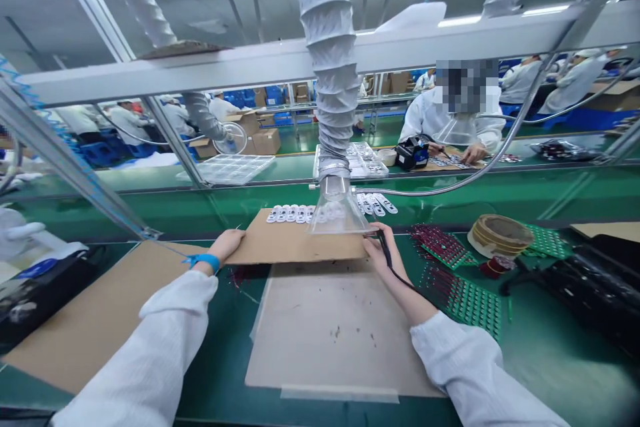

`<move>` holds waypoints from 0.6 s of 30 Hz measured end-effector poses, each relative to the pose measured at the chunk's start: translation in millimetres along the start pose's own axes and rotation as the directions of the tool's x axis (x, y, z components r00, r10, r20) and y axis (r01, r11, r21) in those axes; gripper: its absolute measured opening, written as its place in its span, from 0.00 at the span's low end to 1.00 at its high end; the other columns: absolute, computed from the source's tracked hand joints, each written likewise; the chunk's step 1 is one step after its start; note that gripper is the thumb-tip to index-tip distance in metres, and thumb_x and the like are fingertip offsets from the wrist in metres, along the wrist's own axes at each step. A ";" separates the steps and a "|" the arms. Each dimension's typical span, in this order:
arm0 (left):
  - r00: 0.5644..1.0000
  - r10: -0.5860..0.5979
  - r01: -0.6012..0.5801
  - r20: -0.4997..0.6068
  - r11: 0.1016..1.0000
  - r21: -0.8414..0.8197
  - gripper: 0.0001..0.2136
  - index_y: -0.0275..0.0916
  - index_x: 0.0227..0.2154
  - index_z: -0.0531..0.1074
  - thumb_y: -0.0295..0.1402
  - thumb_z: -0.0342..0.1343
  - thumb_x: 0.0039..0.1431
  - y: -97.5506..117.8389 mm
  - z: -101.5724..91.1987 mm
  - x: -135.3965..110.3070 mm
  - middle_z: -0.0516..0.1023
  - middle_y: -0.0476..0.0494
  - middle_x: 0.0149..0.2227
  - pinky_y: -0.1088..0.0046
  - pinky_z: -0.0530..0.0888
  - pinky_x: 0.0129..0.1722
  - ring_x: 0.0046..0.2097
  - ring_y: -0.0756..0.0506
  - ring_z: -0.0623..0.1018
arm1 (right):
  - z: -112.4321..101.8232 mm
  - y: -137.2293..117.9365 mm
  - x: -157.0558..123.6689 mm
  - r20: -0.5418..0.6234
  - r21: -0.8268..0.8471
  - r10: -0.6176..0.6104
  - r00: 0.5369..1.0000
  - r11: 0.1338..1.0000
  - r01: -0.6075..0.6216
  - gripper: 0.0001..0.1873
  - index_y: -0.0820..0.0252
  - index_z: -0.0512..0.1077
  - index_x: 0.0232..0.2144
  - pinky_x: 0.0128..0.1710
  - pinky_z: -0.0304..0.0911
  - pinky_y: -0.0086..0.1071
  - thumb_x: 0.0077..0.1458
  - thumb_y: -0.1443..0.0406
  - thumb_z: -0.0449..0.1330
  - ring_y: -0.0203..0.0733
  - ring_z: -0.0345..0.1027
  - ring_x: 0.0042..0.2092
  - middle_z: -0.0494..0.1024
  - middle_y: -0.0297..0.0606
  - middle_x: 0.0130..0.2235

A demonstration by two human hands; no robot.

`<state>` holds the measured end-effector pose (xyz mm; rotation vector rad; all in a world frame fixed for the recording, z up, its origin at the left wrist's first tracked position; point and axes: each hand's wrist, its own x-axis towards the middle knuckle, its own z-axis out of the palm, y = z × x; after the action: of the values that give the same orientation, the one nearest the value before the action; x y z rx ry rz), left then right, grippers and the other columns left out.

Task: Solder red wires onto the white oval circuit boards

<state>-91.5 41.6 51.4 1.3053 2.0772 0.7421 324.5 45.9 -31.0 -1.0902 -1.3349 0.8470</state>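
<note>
A green worktop (540, 347) is seen running left to right, with a second green line behind it. A large flat brown cardboard panel (95, 320) is laid at the worktop's near left corner. A pale grey rectangular mat (335, 327) is placed at the middle of the near edge.

A smaller brown cardboard sheet (295, 240) is held over the mat's far edge, mid-worktop; whether it is lifted or resting cannot be told. A white ribbed hose (327, 67) is hung from above, and its clear plastic funnel (337, 210) is set just over the sheet's far right part.

A black tray (595, 290) is seen by the right edge. Green circuit panels (470, 300) are laid right of the mat, with dark red component panels (440, 245) just beyond them and a tan tape roll (500, 235) beside those. A row of small white parts (293, 213) is lined up behind the sheet's far edge.

The sheet's left near corner is gripped by the left hand (227, 243), fingers closed on the edge, and a blue wrist strap (205, 260) is worn. The right near corner is touched by the right hand (383, 250), its fingers closed around a thin black corded tool (387, 257), with the cord trailed along the forearm.

A person in white (440, 120) is seated at the far line, hands on small parts there.
</note>
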 end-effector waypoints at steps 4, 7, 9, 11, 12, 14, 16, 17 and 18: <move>0.999 -0.019 0.018 0.027 1.000 0.025 0.16 0.40 0.31 0.77 0.45 0.51 0.61 -20.9 -4.4 -47.0 0.87 0.34 0.40 0.62 0.83 0.41 0.45 0.32 0.87 | -14.8 0.0 -45.3 -0.070 0.023 0.014 0.997 1.000 -0.012 0.28 0.52 0.66 0.55 0.59 0.77 0.45 0.62 0.44 0.66 0.50 0.84 0.54 0.82 0.44 0.52; 0.997 0.025 -0.027 0.070 0.999 0.033 0.21 0.40 0.36 0.80 0.52 0.50 0.64 -43.4 -4.9 -89.8 0.87 0.35 0.48 0.61 0.82 0.48 0.53 0.30 0.85 | -37.2 -5.2 -99.6 -0.162 0.001 0.033 0.986 0.999 -0.033 0.26 0.51 0.68 0.57 0.56 0.80 0.45 0.67 0.45 0.65 0.53 0.84 0.54 0.84 0.48 0.53; 0.988 0.053 -0.059 0.144 0.998 0.036 0.25 0.42 0.39 0.80 0.57 0.49 0.66 -56.4 -5.2 -111.5 0.86 0.37 0.48 0.61 0.81 0.48 0.52 0.31 0.85 | -56.9 -6.4 -133.2 -0.219 -0.078 0.043 0.975 0.995 -0.061 0.21 0.47 0.70 0.57 0.51 0.83 0.45 0.69 0.48 0.65 0.54 0.85 0.52 0.86 0.47 0.52; 0.963 0.075 -0.106 0.259 0.989 0.105 0.26 0.43 0.36 0.80 0.60 0.50 0.65 -64.0 -5.5 -121.7 0.86 0.39 0.42 0.62 0.79 0.45 0.47 0.32 0.85 | -79.6 -1.8 -157.5 -0.253 -0.101 0.037 0.967 0.993 -0.064 0.17 0.46 0.72 0.55 0.46 0.85 0.44 0.70 0.49 0.64 0.55 0.86 0.49 0.87 0.46 0.48; 0.953 0.080 -0.129 0.292 0.979 0.155 0.26 0.43 0.32 0.79 0.61 0.51 0.63 -64.6 -4.9 -121.4 0.83 0.41 0.36 0.63 0.78 0.42 0.43 0.33 0.84 | -91.4 3.1 -165.1 -0.263 -0.108 0.028 0.964 0.992 -0.058 0.16 0.46 0.73 0.54 0.44 0.85 0.44 0.70 0.50 0.64 0.54 0.87 0.47 0.87 0.45 0.45; 0.953 0.079 -0.145 0.292 0.966 0.215 0.25 0.43 0.25 0.72 0.60 0.52 0.61 -57.6 0.0 -110.7 0.73 0.45 0.26 0.66 0.72 0.33 0.33 0.38 0.78 | -113.0 15.8 -171.5 -0.283 -0.125 0.005 0.959 0.991 -0.042 0.12 0.48 0.74 0.49 0.38 0.86 0.41 0.71 0.51 0.61 0.53 0.87 0.42 0.87 0.44 0.39; 0.969 0.072 -0.111 0.238 0.981 0.158 0.25 0.43 0.26 0.66 0.61 0.50 0.61 -40.2 12.1 -91.0 0.60 0.52 0.22 0.70 0.64 0.26 0.24 0.44 0.68 | -127.4 27.4 -170.1 -0.268 -0.165 -0.030 0.963 0.986 -0.015 0.11 0.50 0.75 0.42 0.33 0.84 0.39 0.73 0.53 0.59 0.53 0.87 0.38 0.86 0.44 0.35; 0.974 0.068 -0.093 0.216 0.990 0.106 0.25 0.44 0.27 0.65 0.62 0.48 0.62 -29.1 20.7 -80.2 0.57 0.54 0.22 0.72 0.61 0.24 0.22 0.47 0.63 | -130.6 30.8 -168.7 -0.254 -0.208 -0.057 0.966 0.978 0.003 0.11 0.51 0.76 0.40 0.32 0.84 0.38 0.72 0.54 0.58 0.52 0.86 0.36 0.85 0.44 0.35; 0.977 0.078 -0.093 0.198 0.993 0.068 0.25 0.44 0.29 0.64 0.62 0.45 0.63 -18.0 30.2 -70.1 0.56 0.55 0.22 0.72 0.59 0.23 0.21 0.48 0.61 | -130.9 31.8 -168.1 -0.233 -0.272 -0.093 0.968 0.962 0.027 0.11 0.51 0.76 0.39 0.32 0.83 0.38 0.72 0.55 0.59 0.52 0.86 0.35 0.85 0.44 0.36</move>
<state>-55.4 -24.7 30.0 1.4568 1.9191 0.5510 442.5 -119.0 -103.7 -1.3109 -1.2896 0.4759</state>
